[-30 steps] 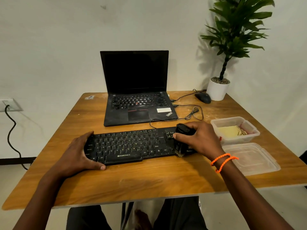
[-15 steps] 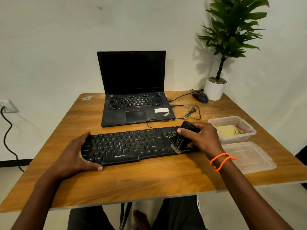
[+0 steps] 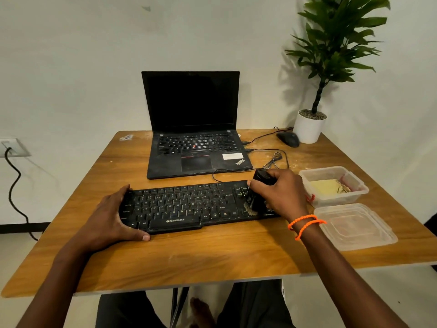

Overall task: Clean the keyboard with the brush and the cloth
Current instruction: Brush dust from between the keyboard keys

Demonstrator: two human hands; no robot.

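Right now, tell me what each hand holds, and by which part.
Right hand grips the brush by its black body; left hand holds the keyboard's left end.

Wooden table (image 3: 212, 261), white wall (image 3: 71, 55)

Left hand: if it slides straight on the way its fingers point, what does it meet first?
The left hand already grips the keyboard at its left end, fingers pointing right along it. Going on, it would likely just push the keyboard toward the right hand and brush.

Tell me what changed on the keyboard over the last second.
The right hand tipped the black brush up and drew it slightly back over the right-end keys of the black keyboard. Its grip stayed; the left hand still steadies the left end.
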